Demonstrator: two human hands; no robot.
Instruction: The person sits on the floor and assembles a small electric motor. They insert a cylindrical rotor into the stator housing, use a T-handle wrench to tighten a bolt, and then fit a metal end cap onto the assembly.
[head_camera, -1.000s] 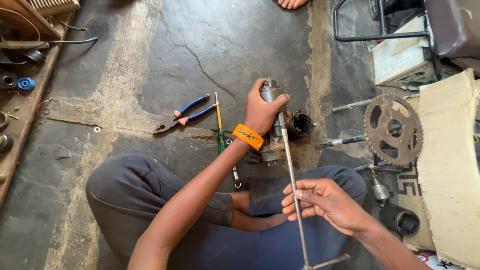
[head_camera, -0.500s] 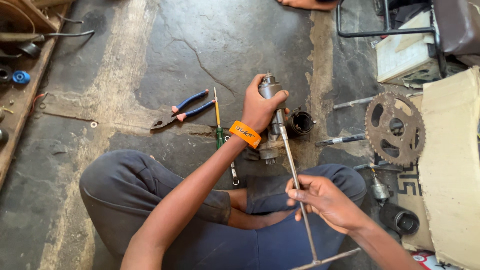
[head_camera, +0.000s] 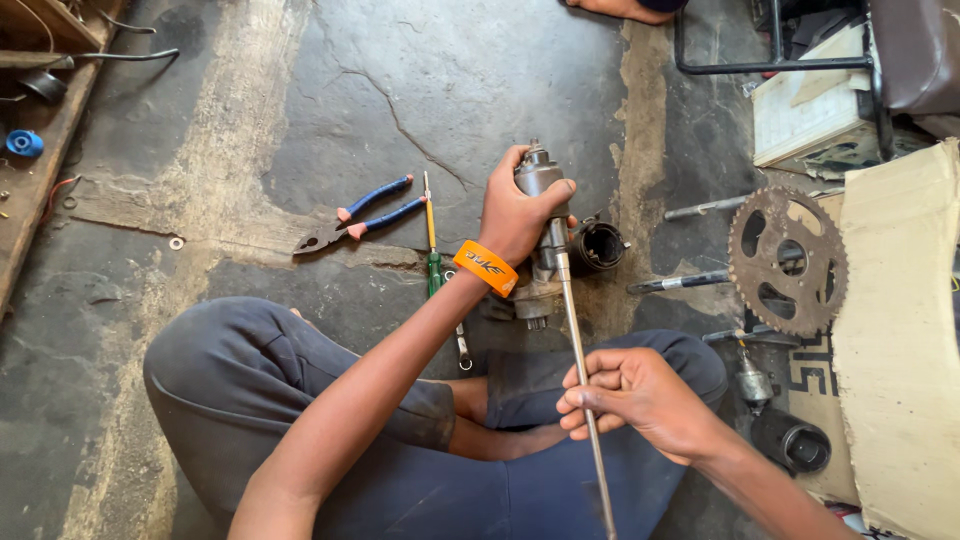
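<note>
I sit cross-legged on a stone floor. My left hand (head_camera: 518, 212), with an orange wristband, grips a grey metal cylindrical part (head_camera: 538, 178) held upright on the floor between my knees. My right hand (head_camera: 632, 395) holds the long steel shaft of a T-handle wrench (head_camera: 578, 350) near its middle. The shaft slants up and its far end meets the side of the metal part just below my left hand. The wrench's lower end runs out of the bottom of the view.
Blue-handled pliers (head_camera: 355, 215) and a yellow-and-green screwdriver (head_camera: 431, 235) lie on the floor to the left. A dark cylindrical piece (head_camera: 598, 245) sits right of the part. A rusty sprocket (head_camera: 787, 260), rods, cardboard (head_camera: 900, 330) and a black cylinder (head_camera: 792, 440) lie on the right.
The view has shifted slightly. My right hand has slid a little along the wrench shaft, and the shaft has tilted; my left hand keeps its grip on the metal part.
</note>
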